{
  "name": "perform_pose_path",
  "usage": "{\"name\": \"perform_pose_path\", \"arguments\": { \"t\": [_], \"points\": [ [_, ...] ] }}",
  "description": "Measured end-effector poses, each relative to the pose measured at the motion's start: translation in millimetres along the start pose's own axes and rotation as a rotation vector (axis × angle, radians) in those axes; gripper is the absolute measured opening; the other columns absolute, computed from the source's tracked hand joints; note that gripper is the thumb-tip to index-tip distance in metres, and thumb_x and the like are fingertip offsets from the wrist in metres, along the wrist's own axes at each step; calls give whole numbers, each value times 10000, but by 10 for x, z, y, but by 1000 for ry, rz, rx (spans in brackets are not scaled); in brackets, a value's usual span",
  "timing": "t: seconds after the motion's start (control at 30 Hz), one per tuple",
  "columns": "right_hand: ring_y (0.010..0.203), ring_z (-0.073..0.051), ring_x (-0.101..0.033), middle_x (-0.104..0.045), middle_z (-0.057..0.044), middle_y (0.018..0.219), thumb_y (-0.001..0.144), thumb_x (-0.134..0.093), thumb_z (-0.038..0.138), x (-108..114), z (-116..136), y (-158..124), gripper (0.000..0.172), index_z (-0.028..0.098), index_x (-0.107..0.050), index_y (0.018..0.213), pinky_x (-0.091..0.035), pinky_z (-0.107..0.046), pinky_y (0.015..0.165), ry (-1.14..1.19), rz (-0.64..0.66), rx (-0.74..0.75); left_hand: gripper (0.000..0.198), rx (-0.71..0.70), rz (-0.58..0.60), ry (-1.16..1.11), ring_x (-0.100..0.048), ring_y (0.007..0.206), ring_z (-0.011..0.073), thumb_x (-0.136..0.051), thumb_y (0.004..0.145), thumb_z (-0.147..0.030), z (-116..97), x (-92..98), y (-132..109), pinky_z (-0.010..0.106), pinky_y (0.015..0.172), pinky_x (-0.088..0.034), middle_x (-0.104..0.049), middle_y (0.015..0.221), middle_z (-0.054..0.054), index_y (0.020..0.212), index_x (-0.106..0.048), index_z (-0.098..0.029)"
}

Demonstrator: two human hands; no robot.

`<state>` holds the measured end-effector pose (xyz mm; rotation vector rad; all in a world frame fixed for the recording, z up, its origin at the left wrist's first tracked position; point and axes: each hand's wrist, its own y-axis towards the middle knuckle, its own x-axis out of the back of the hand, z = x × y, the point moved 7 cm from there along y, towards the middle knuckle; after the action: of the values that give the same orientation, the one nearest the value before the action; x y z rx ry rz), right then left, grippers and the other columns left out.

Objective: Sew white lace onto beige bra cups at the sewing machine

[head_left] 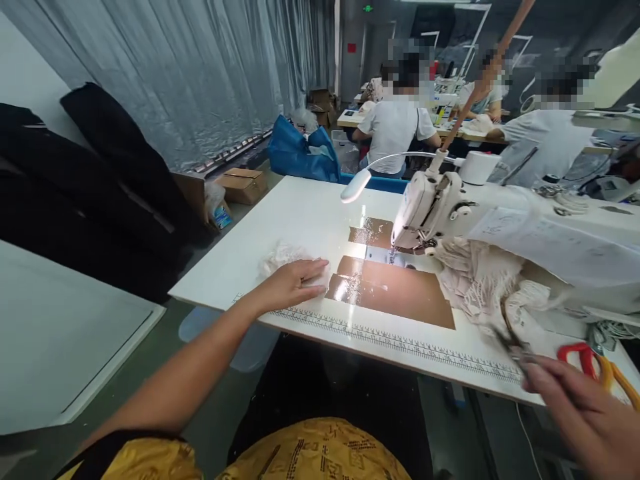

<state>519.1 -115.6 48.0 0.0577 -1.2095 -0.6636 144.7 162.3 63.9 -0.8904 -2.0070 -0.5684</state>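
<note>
My left hand lies over the left part of the white sewing table, its fingers stretched out and pointing to the right. Under and behind it is a small crumpled piece of pale lacy fabric. At the lower right, my right hand is closed around a pair of thread snips, blurred by motion, with the blades pointing up and left. The snips are in front of a bunched heap of cream fringed fabric. Between my hands stands the white sewing machine, its needle area lit.
Brown shiny sheets cover the table around the needle plate. A printed ruler runs along the front edge. Red-handled and orange-handled scissors lie at the right. A lamp hangs over the table. Several people sit beyond.
</note>
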Motion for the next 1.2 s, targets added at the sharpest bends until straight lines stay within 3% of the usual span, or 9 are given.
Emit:
{"name": "perform_pose_path", "arguments": {
  "t": [0.17, 0.3, 0.43, 0.67, 0.77, 0.83, 0.97, 1.07, 1.2],
  "points": [
    [775, -292, -693, -732, -101, 901, 930, -385, 479, -585, 731, 262, 385, 241, -664, 1048, -537, -395, 635, -123, 119, 210, 561, 103, -24, -223, -501, 1267, 260, -445, 937, -497, 214, 116, -10, 357, 986, -438, -497, 1426, 104, 1403, -452, -185],
    [891, -333, -633, -675, -176, 933, 953, -364, 367, -677, 907, 438, 398, 128, -681, 975, -497, -460, 802, -346, -42, 396, 647, 136, -68, -260, -623, 842, 182, -488, 919, -393, 368, 196, -40, 280, 727, -465, -682, 1022, 57, 1497, -267, -203],
    [904, -296, -624, -668, -136, 1003, 951, -440, 317, -686, 1378, 495, 277, 163, -630, 1082, -489, -439, 821, -191, -52, 523, 744, 134, -68, -326, -527, 654, 126, -498, 908, -315, 462, 232, -64, 244, 643, -402, -617, 775, -26, 1530, -104, -209],
    [920, -231, -630, -615, -117, 1180, 909, -511, 223, -1232, 2820, 744, 400, 249, -494, 1309, -512, -338, 720, 281, 350, 682, 616, 116, -49, -435, -620, 775, 176, -500, 912, -348, 570, 214, 14, 278, 691, -463, -705, 952, 48, 1477, -310, -192],
    [763, -188, -603, -650, -76, 968, 875, -524, 158, -1575, 3307, 877, 271, 234, -638, 1109, -476, -307, 666, 332, 557, 788, 515, 86, -118, -379, -655, 842, 193, -502, 907, -321, 569, 323, 33, 288, 731, -497, -712, 1021, 59, 1399, -447, -177],
    [738, -164, -580, -627, -43, 851, 859, -568, 187, -1677, 3459, 1011, 107, 205, -672, 877, -461, -288, 674, 499, 645, 722, 414, 45, -250, -288, -658, 936, 201, -478, 917, -302, 591, 513, -6, 297, 804, -508, -701, 1098, 59, 1307, -546, -180],
    [878, -174, -580, -614, -44, 960, 845, -597, 309, -1657, 3468, 1221, 138, 189, -611, 779, -468, -301, 770, 1007, 815, 364, 356, -15, -486, -25, -631, 1074, 217, -419, 936, -281, 727, 890, -179, 348, 954, -482, -677, 1190, 66, 1215, -619, -187],
    [687, -126, -545, -571, 9, 740, 820, -605, 320, -1602, 3392, 1214, 183, 195, -524, 714, -458, -270, 668, 1204, 913, 82, 347, -23, -334, 65, -630, 1089, 244, -413, 917, -251, 863, 836, -174, 403, 969, -486, -697, 1155, 78, 1144, -664, -177],
    [514, -99, -474, -518, 48, 581, 846, -595, 410, -1492, 3164, 1054, 239, 206, -503, 761, -393, -234, 527, 1250, 836, -135, 347, -75, -52, 136, -584, 1175, 276, -425, 902, -232, 863, 569, -90, 461, 1035, -441, -660, 1229, 106, 1130, -675, -154]
  ]
}}
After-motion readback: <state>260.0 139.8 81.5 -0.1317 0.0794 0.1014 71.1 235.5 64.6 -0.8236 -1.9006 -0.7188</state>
